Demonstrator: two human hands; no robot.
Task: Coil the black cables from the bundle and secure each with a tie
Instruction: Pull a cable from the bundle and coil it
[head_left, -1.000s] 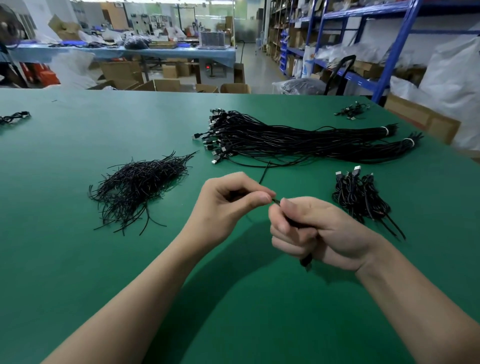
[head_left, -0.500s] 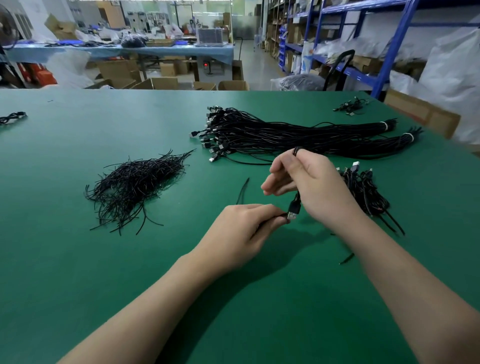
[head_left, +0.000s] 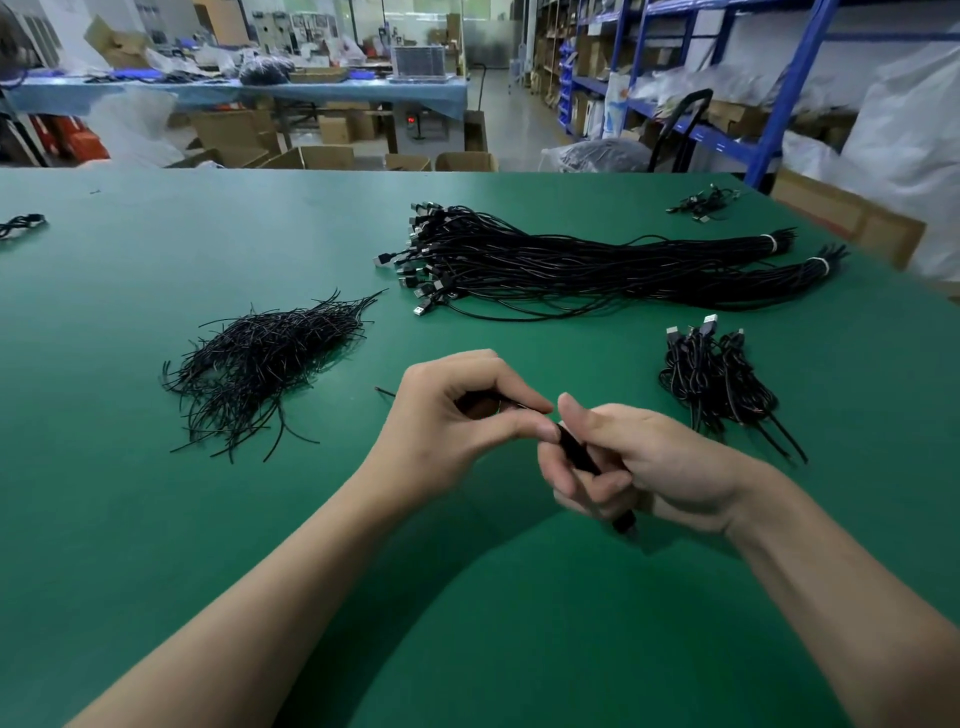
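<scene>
Over the middle of the green table (head_left: 156, 519), my right hand (head_left: 639, 467) grips a coiled black cable (head_left: 579, 449); its lower end sticks out below my fingers. My left hand (head_left: 457, 421) pinches a thin black strand at the coil's top end, and the strand's tip pokes out to the left of that hand. A long bundle of black cables (head_left: 597, 265) with USB plugs lies further back. A heap of black ties (head_left: 265, 358) lies to the left. Several coiled cables (head_left: 711, 379) lie in a pile to the right.
A small cable lies at the far left edge (head_left: 21, 226) and another at the back right (head_left: 704, 202). Beyond the table stand cardboard boxes, a blue-covered bench and blue shelving. A cardboard box (head_left: 852, 223) sits at the table's right edge.
My right hand came back down from near the bundle with the cable wound in it. Both hands have met again at the table's middle, the left one pinching a strand at the coil.
</scene>
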